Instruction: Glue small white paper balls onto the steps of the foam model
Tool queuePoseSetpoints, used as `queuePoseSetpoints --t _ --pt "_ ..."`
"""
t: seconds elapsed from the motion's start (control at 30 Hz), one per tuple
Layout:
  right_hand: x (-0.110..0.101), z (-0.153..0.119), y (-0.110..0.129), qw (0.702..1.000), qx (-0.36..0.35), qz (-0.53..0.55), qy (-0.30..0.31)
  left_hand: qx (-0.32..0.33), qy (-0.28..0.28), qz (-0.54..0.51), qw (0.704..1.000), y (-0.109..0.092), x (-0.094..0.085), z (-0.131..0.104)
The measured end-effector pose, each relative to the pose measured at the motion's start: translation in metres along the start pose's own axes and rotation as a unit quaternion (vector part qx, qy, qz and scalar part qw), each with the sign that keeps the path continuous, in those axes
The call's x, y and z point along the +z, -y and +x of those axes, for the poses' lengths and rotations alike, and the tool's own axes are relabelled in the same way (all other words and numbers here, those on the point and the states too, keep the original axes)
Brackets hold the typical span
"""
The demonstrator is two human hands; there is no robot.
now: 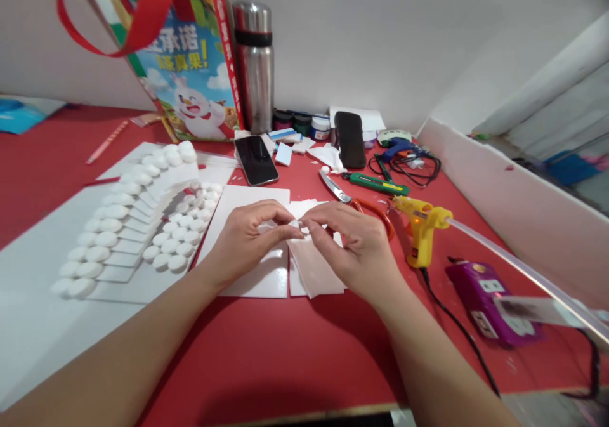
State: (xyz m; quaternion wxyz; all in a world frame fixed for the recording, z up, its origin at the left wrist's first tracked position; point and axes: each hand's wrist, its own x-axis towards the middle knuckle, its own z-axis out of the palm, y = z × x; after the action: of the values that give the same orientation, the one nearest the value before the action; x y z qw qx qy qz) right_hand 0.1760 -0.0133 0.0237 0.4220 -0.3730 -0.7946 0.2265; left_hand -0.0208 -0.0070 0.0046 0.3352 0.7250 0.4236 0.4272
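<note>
My left hand and my right hand meet over the middle of the red table, thumbs and fingertips pinched together. Between them is a small white piece, mostly covered by the fingers; its exact kind cannot be made out. Just below lie white sheets and a pale pinkish sheet. Left of my left hand, round white discs are grouped in several rows. More discs stand in a curved double line along stepped white strips. Scissors with orange handles rest partly behind my right hand.
A yellow glue gun with a clear stick and cord stands on the right, near a purple box. Behind are a green cutter, two phones, paint jars, a steel flask and a colourful bag.
</note>
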Motion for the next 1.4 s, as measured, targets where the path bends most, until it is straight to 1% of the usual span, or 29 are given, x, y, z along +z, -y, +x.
queuePoseSetpoints --t 0.2,0.53,0.7,0.9,1.03,1.17,1.23,1.3,1.4 --pt "-0.001 -0.001 0.001 1.000 -0.008 -0.005 0.003 -0.009 -0.005 -0.008 1.000 -0.001 -0.001 0.000" --pt "0.001 -0.002 0.002 0.999 -0.031 -0.010 -0.013 0.009 -0.011 -0.002 1.000 -0.001 0.000 -0.001" --pt "0.001 -0.003 0.003 0.998 -0.042 -0.037 -0.005 0.010 -0.010 -0.003 1.000 -0.002 0.000 0.000" --pt "0.001 -0.003 0.004 0.994 -0.071 -0.082 0.001 -0.011 -0.006 -0.013 1.000 -0.002 0.000 -0.001" --pt "-0.001 -0.003 0.005 0.986 -0.103 -0.131 0.022 -0.047 -0.002 -0.036 0.998 0.000 0.001 -0.002" --pt "-0.002 -0.003 0.005 0.975 -0.128 -0.176 0.045 -0.087 0.002 -0.078 0.993 0.002 0.003 -0.001" --pt "-0.001 -0.003 0.005 0.976 -0.122 -0.173 0.041 -0.114 0.014 -0.129 0.985 0.005 0.005 0.000" --pt "0.000 -0.003 0.005 0.986 -0.103 -0.129 0.020 -0.144 0.028 -0.205 0.968 0.009 0.006 0.000" --pt "0.001 -0.003 0.007 0.998 -0.064 -0.005 -0.018 -0.169 0.033 -0.337 0.926 0.014 0.008 0.001"
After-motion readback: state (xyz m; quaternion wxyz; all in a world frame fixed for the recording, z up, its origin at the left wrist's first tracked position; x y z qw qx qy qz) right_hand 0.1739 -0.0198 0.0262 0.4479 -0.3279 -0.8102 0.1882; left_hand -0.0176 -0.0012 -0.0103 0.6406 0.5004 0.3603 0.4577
